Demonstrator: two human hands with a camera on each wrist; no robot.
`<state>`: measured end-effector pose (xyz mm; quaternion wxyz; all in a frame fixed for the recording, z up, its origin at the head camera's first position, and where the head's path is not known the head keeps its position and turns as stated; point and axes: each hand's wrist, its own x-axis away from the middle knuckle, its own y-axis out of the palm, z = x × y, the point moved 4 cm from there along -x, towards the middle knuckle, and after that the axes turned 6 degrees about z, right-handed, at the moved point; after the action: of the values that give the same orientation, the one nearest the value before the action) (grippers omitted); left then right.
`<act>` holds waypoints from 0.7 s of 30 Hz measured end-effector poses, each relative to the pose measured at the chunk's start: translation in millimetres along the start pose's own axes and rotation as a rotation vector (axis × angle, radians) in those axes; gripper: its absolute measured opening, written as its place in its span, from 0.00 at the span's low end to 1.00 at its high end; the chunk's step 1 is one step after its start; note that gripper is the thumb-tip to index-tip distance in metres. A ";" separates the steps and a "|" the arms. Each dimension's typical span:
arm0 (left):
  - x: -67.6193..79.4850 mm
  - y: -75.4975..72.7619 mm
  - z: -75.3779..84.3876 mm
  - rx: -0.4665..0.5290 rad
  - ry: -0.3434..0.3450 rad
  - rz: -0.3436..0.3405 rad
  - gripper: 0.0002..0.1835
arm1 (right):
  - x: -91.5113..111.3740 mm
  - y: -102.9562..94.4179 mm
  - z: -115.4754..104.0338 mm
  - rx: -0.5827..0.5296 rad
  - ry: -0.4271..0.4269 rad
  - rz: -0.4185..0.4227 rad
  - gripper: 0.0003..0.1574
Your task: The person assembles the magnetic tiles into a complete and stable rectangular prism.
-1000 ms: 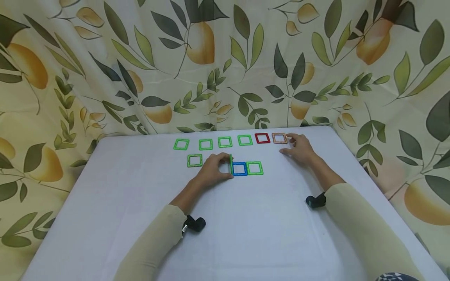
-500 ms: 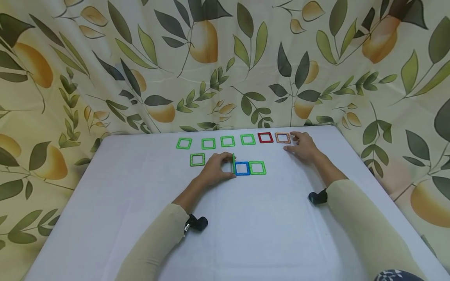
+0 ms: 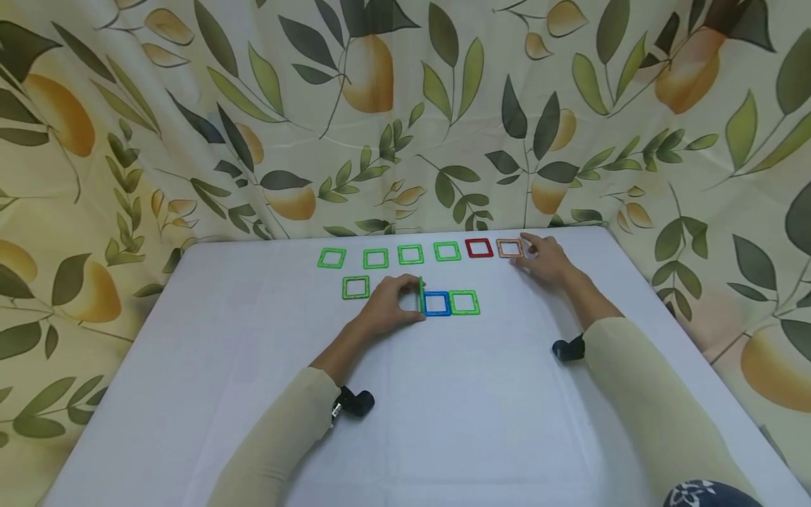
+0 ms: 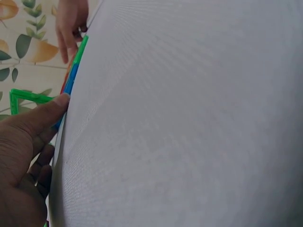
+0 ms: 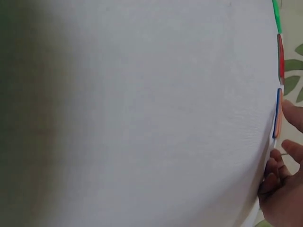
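In the head view my left hand [image 3: 384, 308] holds a green square frame tile [image 3: 421, 296] on edge, fingers at its far end and thumb at the near end. The tile stands upright at the left side of a flat blue square tile [image 3: 437, 303], which adjoins a flat green tile [image 3: 464, 302]. The left wrist view shows the thumb on the upright green tile [image 4: 32, 96]. My right hand [image 3: 546, 260] is at the orange square tile [image 3: 510, 248], its thumb and forefinger spread at the right corners. From the right wrist, the orange tile [image 5: 278, 113] shows a blue edge underneath.
Along the far edge of the white table [image 3: 380, 422] lies a row with several green tiles [image 3: 410, 254] and a red tile [image 3: 479, 248]. Another green tile [image 3: 355, 287] lies left of the left hand. A fruit-patterned curtain [image 3: 393, 141] hangs behind.
My right hand's thumb and forefinger have moved slightly left, closer to the orange tile's right corners. The left hand keeps its hold on the upright green tile. The head view has shifted slightly.
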<state>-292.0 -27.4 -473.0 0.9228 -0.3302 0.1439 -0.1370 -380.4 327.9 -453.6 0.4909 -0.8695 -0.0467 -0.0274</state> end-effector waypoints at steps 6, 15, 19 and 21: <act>-0.6 -0.1 0.7 0.018 0.007 -0.004 0.35 | -5.0 -2.6 1.2 0.002 0.013 -0.041 0.50; 0.5 0.8 0.2 0.015 -0.010 0.007 0.35 | -6.2 -5.5 -0.6 0.008 0.010 -0.068 0.49; 0.3 0.8 0.0 0.011 -0.017 0.005 0.35 | -7.2 -5.7 -0.8 0.015 0.007 -0.068 0.48; -0.2 1.1 -0.5 0.009 -0.016 0.003 0.35 | -7.7 -5.3 -1.4 0.023 -0.005 -0.065 0.47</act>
<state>-292.2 -26.7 -474.0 0.9256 -0.3267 0.1361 -0.1338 -388.6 329.0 -449.1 0.4995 -0.8620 -0.0765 -0.0405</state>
